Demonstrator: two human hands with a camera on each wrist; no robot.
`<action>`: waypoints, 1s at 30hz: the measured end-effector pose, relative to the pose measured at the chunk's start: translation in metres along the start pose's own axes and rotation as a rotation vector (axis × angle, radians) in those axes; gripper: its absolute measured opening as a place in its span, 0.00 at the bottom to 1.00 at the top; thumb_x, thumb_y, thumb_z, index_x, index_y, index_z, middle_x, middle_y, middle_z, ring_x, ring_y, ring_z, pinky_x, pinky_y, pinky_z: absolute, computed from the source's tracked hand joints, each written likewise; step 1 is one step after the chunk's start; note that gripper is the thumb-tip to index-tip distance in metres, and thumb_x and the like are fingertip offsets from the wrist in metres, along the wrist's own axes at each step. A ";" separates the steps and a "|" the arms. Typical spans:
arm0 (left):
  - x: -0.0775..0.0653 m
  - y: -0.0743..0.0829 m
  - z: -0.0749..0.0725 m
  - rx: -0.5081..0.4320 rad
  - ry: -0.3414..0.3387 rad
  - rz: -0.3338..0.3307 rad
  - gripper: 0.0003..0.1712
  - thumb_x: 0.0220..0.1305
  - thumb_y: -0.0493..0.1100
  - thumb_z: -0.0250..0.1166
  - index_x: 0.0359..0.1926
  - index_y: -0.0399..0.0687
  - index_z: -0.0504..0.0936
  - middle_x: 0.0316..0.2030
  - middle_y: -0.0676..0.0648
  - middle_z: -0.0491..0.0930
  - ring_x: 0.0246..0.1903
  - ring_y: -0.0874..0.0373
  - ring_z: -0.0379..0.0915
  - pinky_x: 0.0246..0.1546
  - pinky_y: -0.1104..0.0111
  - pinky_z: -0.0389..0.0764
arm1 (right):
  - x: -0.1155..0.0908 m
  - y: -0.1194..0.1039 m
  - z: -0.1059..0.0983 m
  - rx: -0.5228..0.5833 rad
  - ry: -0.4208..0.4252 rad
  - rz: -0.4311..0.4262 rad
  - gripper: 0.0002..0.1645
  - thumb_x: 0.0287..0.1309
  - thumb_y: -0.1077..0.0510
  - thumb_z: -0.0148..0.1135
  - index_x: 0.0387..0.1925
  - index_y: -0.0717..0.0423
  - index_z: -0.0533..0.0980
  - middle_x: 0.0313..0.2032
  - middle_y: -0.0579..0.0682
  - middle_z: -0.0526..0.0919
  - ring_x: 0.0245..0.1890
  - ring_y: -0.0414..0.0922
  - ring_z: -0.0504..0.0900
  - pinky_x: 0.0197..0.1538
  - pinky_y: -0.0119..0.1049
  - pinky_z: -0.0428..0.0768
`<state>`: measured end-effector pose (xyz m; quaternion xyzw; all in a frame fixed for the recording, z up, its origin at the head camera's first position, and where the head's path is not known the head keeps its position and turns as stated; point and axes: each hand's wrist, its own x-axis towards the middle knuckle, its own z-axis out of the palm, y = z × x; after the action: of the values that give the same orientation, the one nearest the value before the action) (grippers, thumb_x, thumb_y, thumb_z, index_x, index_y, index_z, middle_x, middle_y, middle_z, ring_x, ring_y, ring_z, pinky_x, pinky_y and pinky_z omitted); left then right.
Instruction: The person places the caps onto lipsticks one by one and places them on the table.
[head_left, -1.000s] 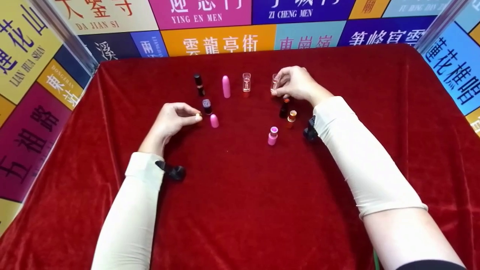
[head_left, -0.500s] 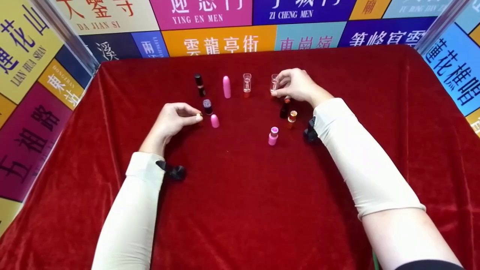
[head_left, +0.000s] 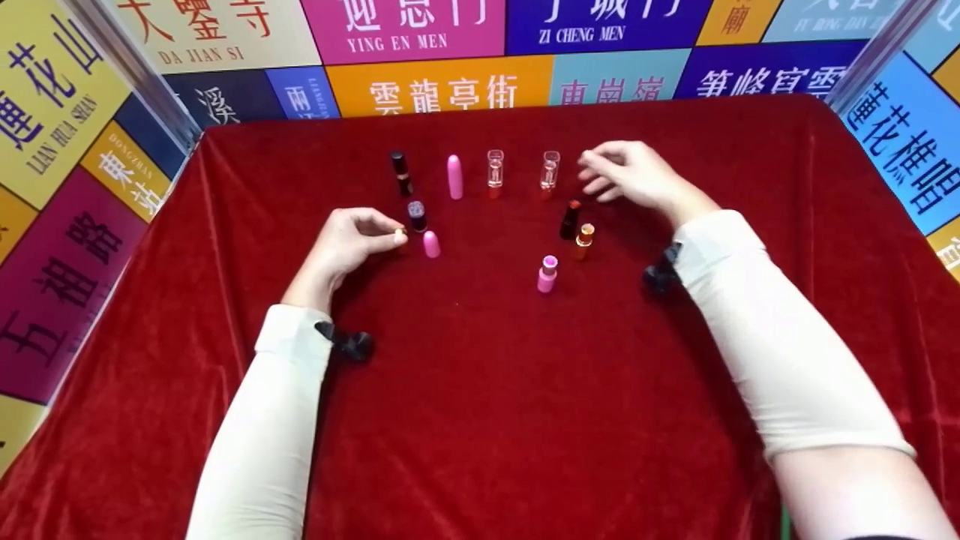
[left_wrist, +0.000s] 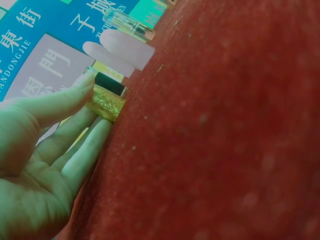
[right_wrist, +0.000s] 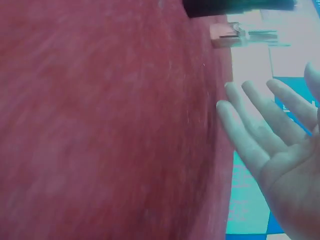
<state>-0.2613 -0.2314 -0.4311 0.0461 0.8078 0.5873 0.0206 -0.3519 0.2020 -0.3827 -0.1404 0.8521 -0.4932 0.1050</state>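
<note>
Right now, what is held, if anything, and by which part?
The left hand pinches a small gold cylinder by its sides, thumb near the top; the right hand holds nothing.

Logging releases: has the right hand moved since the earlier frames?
Yes, rightward: in the head view, the right hand is now off the right clear tube, which has stayed put.

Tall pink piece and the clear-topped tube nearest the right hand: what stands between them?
A second clear-topped tube stands between the tall pink piece and the tube near the right hand, in the head view.
</note>
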 end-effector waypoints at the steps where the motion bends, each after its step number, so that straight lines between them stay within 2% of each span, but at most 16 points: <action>1: 0.000 0.000 0.000 -0.005 -0.001 0.001 0.16 0.60 0.34 0.80 0.47 0.29 0.90 0.35 0.51 0.91 0.37 0.64 0.86 0.43 0.74 0.84 | -0.004 0.000 -0.002 -0.009 0.011 -0.012 0.28 0.82 0.48 0.55 0.60 0.72 0.78 0.49 0.64 0.88 0.38 0.41 0.91 0.40 0.35 0.90; 5: 0.000 0.000 -0.002 -0.020 -0.001 0.005 0.16 0.60 0.34 0.80 0.47 0.28 0.90 0.35 0.51 0.91 0.37 0.64 0.87 0.44 0.74 0.85 | -0.023 -0.008 -0.004 -0.058 0.037 -0.052 0.27 0.83 0.48 0.53 0.56 0.72 0.81 0.46 0.61 0.89 0.39 0.42 0.91 0.39 0.33 0.89; 11: -0.001 -0.001 -0.002 -0.034 0.008 0.001 0.16 0.60 0.33 0.80 0.47 0.27 0.89 0.35 0.50 0.91 0.37 0.65 0.87 0.44 0.74 0.85 | -0.055 -0.027 0.001 -0.057 0.035 -0.084 0.34 0.85 0.41 0.46 0.57 0.69 0.81 0.50 0.66 0.88 0.44 0.45 0.90 0.40 0.33 0.89; 12: -0.001 -0.001 -0.002 -0.037 0.005 0.001 0.16 0.60 0.33 0.80 0.47 0.27 0.89 0.35 0.51 0.91 0.37 0.65 0.87 0.44 0.74 0.85 | -0.060 -0.028 0.002 -0.069 0.031 -0.089 0.33 0.84 0.41 0.48 0.57 0.67 0.82 0.50 0.65 0.88 0.44 0.44 0.90 0.40 0.33 0.89; 14: 0.000 -0.002 -0.001 -0.044 -0.003 -0.001 0.16 0.60 0.33 0.80 0.47 0.27 0.89 0.35 0.53 0.91 0.37 0.65 0.87 0.45 0.74 0.85 | -0.069 -0.029 0.004 -0.133 0.022 -0.105 0.27 0.80 0.44 0.58 0.57 0.65 0.83 0.50 0.63 0.89 0.44 0.42 0.90 0.43 0.29 0.87; 17: 0.001 -0.004 0.001 -0.041 -0.009 -0.003 0.17 0.60 0.34 0.80 0.47 0.28 0.89 0.35 0.53 0.91 0.38 0.65 0.87 0.45 0.74 0.84 | -0.079 -0.024 0.008 -0.237 -0.014 -0.094 0.25 0.65 0.50 0.76 0.57 0.61 0.84 0.50 0.58 0.90 0.44 0.38 0.89 0.44 0.23 0.83; 19: 0.001 -0.004 0.002 -0.040 -0.004 -0.004 0.16 0.60 0.33 0.80 0.47 0.28 0.89 0.35 0.52 0.91 0.37 0.64 0.86 0.44 0.74 0.84 | -0.082 -0.020 0.011 -0.259 -0.046 -0.070 0.27 0.57 0.52 0.82 0.54 0.61 0.85 0.48 0.58 0.91 0.43 0.36 0.90 0.44 0.20 0.80; 24: 0.001 -0.005 0.002 -0.040 -0.002 -0.006 0.16 0.60 0.33 0.80 0.47 0.28 0.89 0.35 0.52 0.91 0.38 0.64 0.86 0.44 0.74 0.84 | -0.082 -0.009 0.021 -0.163 -0.096 -0.043 0.22 0.55 0.61 0.82 0.50 0.67 0.85 0.45 0.59 0.91 0.38 0.33 0.90 0.40 0.21 0.82; 30: 0.001 -0.002 0.000 -0.041 -0.007 0.007 0.17 0.60 0.33 0.80 0.47 0.28 0.89 0.35 0.51 0.91 0.38 0.64 0.86 0.44 0.74 0.85 | -0.079 0.003 0.030 -0.113 -0.104 -0.069 0.20 0.57 0.63 0.81 0.49 0.69 0.85 0.44 0.59 0.91 0.37 0.30 0.88 0.41 0.21 0.80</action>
<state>-0.2629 -0.2315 -0.4328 0.0507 0.7953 0.6036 0.0224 -0.2682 0.2059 -0.3971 -0.2007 0.8667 -0.4396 0.1239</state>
